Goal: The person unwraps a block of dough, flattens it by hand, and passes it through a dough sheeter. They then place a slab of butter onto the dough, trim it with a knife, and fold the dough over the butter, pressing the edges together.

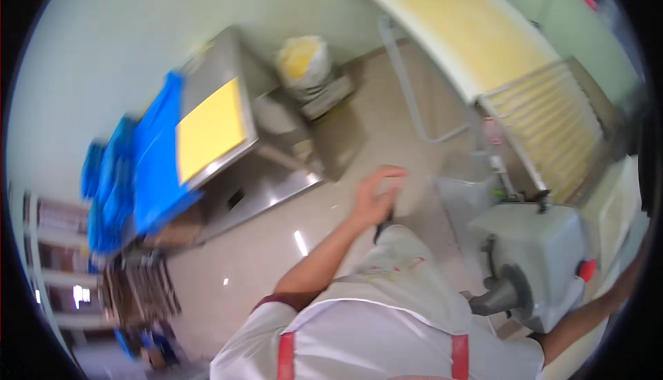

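My left hand (376,199) is held out in front of my apron (397,269), fingers curled and blurred. A thin dark thing (384,226) shows just below the fingers; its kind is not clear. My right forearm (594,311) reaches out past the grey machine housing (532,259) toward the right edge, where the hand drops out of sight. That machine looks like a dough sheeter, with a yellow-dusted belt (456,17) and a wire guard (545,128) over its bed.
A steel table (286,185) on the left bears a flat yellow sheet (213,131) and blue plastic (155,152). Behind it stands a white sack (304,65) with yellow contents. Stacked cardboard (141,287) and shelving (52,259) are at lower left. The floor (242,276) is shiny.
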